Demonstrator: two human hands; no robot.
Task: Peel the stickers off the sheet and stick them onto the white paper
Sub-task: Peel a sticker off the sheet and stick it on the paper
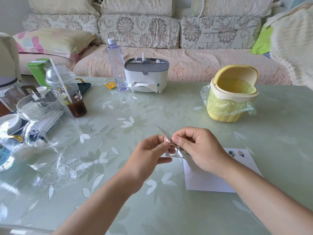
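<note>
Now both hands work a small glossy sticker sheet (161,130) above the pale green floral desk (152,106).
Left hand (150,150) and right hand (197,150) each hold it in a pinching grip, over the flat white paper's (211,181) far left corner; two cartoon stickers (236,153) lie along that paper's far edge.

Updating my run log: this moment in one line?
left hand, right hand pinch sticker sheet | stickers on white paper

The word "Drink" shows on the clear glass mug (39,106) at the desk's (169,107) left edge; other labels are too blurred to read.
</note>
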